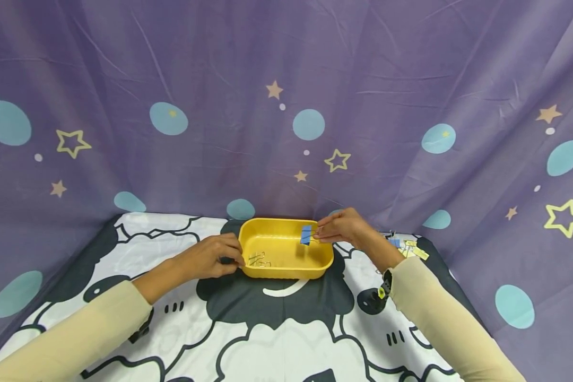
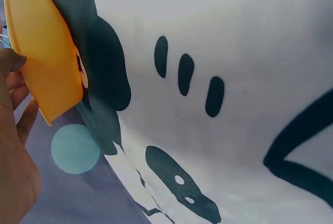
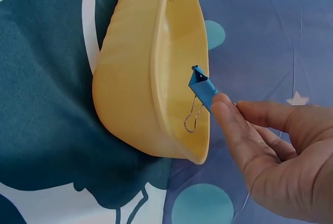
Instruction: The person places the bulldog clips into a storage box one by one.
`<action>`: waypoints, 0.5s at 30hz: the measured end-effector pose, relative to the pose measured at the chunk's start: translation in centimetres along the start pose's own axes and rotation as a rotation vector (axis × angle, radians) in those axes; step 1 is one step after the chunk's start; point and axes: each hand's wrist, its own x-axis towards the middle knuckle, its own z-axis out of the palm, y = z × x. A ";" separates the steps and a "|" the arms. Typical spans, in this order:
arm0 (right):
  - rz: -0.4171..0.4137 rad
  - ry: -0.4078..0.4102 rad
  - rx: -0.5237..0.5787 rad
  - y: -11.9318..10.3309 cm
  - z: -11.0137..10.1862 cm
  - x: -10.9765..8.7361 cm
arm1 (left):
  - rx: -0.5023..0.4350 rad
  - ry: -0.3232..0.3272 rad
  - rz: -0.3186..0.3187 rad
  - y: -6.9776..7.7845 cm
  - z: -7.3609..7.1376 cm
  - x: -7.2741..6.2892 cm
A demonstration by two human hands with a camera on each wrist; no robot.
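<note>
A yellow plastic tray [image 1: 286,271] with raised walls stands at the back of the cloth. My left hand [image 1: 218,256] grips its left end; in the left wrist view the thumb [image 2: 11,61] lies against the tray's wall [image 2: 44,52]. Over the tray's right end, my right hand [image 1: 344,229] pinches a blue binder clip [image 3: 202,86] between thumb and fingertips. One wire handle of that clip hangs loose, and the other is largely hidden by the fingers. Wire handles of clips [image 1: 258,260] show inside the tray at its front left.
To the right of the tray, behind the right forearm, lies a loose group of yellow and blue clips [image 1: 410,248]. A sheep-print cloth [image 1: 286,350] covers the table. A purple curtain [image 1: 248,175] with stars and dots hangs directly behind.
</note>
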 end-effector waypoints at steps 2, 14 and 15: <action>-0.008 -0.004 -0.006 0.0 0.4 0.0 | 0.004 0.001 0.001 0.0 -0.1 0.0; -0.037 -0.039 -0.031 0.7 3.2 0.7 | 0.002 -0.006 0.015 -0.1 -0.1 0.1; -0.041 -0.042 -0.032 0.7 3.4 0.7 | 0.003 -0.008 0.016 -0.1 -0.1 0.1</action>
